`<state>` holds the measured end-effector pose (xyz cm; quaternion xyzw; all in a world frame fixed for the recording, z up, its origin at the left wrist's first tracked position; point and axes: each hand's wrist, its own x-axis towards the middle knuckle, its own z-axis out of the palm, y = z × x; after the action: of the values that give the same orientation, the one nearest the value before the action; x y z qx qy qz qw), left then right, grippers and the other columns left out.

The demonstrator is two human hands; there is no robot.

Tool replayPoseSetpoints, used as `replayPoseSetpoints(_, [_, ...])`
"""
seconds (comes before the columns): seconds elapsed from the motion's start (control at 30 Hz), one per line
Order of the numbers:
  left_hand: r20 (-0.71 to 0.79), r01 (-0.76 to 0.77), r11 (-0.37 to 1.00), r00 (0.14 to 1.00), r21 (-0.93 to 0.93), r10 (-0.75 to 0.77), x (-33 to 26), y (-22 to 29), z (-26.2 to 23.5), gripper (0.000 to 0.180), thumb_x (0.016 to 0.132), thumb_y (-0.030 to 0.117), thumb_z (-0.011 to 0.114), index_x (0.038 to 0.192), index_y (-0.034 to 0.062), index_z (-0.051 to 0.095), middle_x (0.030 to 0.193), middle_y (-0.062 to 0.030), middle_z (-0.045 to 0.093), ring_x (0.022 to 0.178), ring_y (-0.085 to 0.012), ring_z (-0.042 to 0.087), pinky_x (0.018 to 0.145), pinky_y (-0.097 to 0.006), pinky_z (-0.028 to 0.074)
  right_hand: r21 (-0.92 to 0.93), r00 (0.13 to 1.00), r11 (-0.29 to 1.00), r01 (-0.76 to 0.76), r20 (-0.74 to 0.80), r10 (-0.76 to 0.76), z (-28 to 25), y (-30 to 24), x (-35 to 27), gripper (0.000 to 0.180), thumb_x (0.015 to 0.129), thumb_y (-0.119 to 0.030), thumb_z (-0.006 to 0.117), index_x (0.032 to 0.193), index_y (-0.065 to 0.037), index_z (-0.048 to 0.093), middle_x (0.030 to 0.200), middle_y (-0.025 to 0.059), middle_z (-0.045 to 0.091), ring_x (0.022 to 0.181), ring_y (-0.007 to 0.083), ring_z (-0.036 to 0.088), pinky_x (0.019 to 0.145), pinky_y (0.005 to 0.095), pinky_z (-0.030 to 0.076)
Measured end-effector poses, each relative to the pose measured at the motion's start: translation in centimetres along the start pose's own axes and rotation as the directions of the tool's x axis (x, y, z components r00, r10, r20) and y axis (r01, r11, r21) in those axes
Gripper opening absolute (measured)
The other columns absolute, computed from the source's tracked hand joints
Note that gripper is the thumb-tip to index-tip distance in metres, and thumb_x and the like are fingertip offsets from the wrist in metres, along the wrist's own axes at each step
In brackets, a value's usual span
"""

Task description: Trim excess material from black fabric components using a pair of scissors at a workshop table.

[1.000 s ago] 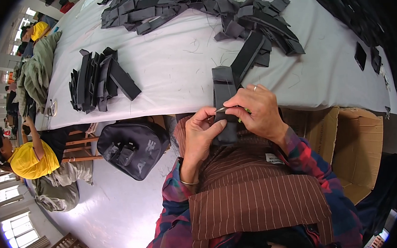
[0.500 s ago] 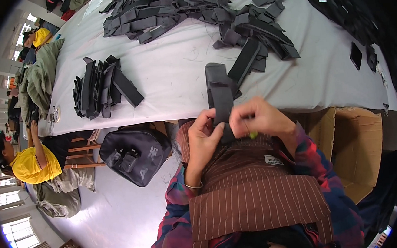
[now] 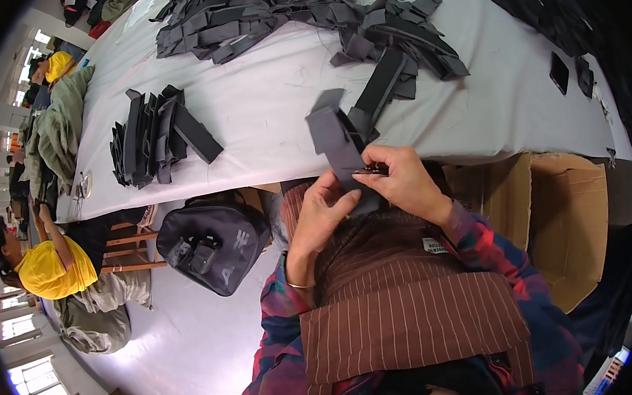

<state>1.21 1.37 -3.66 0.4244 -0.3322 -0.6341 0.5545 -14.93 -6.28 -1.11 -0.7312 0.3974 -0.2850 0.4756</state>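
A folded dark grey fabric strip (image 3: 340,147) stands up over the table's near edge, its lower end by my apron. My left hand (image 3: 322,210) grips its left side, thumb on the front and fingers behind. Against the strip's right edge, my right hand (image 3: 404,183) is closed in a pinch on a small, thin dark tool (image 3: 373,170), mostly hidden by the fingers. Just beyond, another dark strip (image 3: 380,85) leans toward the held one from a loose heap of grey strips (image 3: 264,12).
A stack of strips (image 3: 150,140) lies on the white-covered table (image 3: 265,112) to the left. Far right are a phone (image 3: 558,73) and black fabric (image 3: 531,2). Below the edge are a dark bag (image 3: 216,246) and a cardboard box (image 3: 567,230). A person in yellow (image 3: 58,270) sits left.
The strip's top has tilted left. My right hand, blurred before with something yellow-green beneath it, has risen and now meets the strip's edge with the small dark tool. The view has shifted slightly.
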Motion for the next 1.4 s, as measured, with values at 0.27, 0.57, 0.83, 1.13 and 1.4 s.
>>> replayPoseSetpoints(0.27, [-0.188, -0.048, 0.999, 0.981, -0.023, 0.043, 1.4, 1.8, -0.4, 0.032, 0.084, 0.018, 0.072, 0.106, -0.0022, 0.06, 0.093, -0.0032, 0.064, 0.084, -0.0096, 0.057, 0.078, -0.026, 0.047, -0.246, 0.986, 0.956, 0.163, 0.066, -0.151, 0.2, -0.2, -0.5, 0.016, 0.073, -0.012, 0.071, 0.085, -0.004, 0.066, 0.082, 0.0095, 0.062, 0.075, 0.0334, 0.062, 0.063, 0.0402, 0.047])
replayPoseSetpoints(0.57, [-0.21, -0.054, 0.994, 0.977, -0.095, 0.033, 4.1, 2.5, -0.1, 0.024, 0.081, 0.003, 0.058, 0.103, -0.0052, 0.061, 0.104, -0.0154, 0.068, 0.084, -0.0122, 0.058, 0.08, -0.026, 0.047, 0.088, 0.994, 0.99, 0.111, 0.013, -0.113, -1.0, 3.4, 0.5, 0.021, 0.077, -0.012, 0.072, 0.095, -0.004, 0.068, 0.086, 0.0102, 0.065, 0.078, 0.0239, 0.064, 0.069, 0.0308, 0.049])
replayPoseSetpoints(0.83, [-0.146, -0.084, 0.996, 0.985, 0.027, 0.087, 5.7, 1.3, -0.6, 0.047, 0.07, -0.004, 0.05, 0.117, -0.008, 0.057, 0.117, -0.0165, 0.064, 0.101, -0.0145, 0.055, 0.093, -0.028, 0.042, -0.048, 0.991, 0.999, -0.018, -0.131, 0.012, -3.4, 2.2, 1.3, 0.025, 0.083, -0.021, 0.07, 0.102, -0.007, 0.066, 0.088, 0.0093, 0.066, 0.076, 0.0219, 0.064, 0.07, 0.0311, 0.049])
replayPoseSetpoints(1.13, [-0.155, -0.117, 0.991, 0.982, -0.06, 0.107, 5.2, 0.9, -0.9, 0.057, 0.066, -0.004, 0.045, 0.122, -0.0126, 0.051, 0.122, -0.0197, 0.059, 0.116, -0.0225, 0.054, 0.106, -0.034, 0.037, -0.381, 0.957, 0.894, 0.237, -0.069, -0.283, -1.9, 3.0, 2.2, 0.018, 0.079, -0.015, 0.071, 0.095, -0.009, 0.068, 0.081, 0.0051, 0.062, 0.071, 0.0246, 0.059, 0.063, 0.0349, 0.046])
replayPoseSetpoints(1.4, [-0.188, -0.085, 0.996, 0.978, 0.03, 0.089, 5.1, 1.4, -0.1, 0.054, 0.065, -0.005, 0.047, 0.118, -0.0114, 0.055, 0.118, -0.016, 0.062, 0.106, -0.0174, 0.057, 0.094, -0.028, 0.043, -0.664, 0.881, 0.63, 0.402, 0.091, -0.465, -0.1, 2.8, 3.8, 0.007, 0.077, -0.016, 0.064, 0.08, -0.01, 0.061, 0.073, 0.0021, 0.052, 0.072, 0.0201, 0.055, 0.059, 0.0355, 0.04])
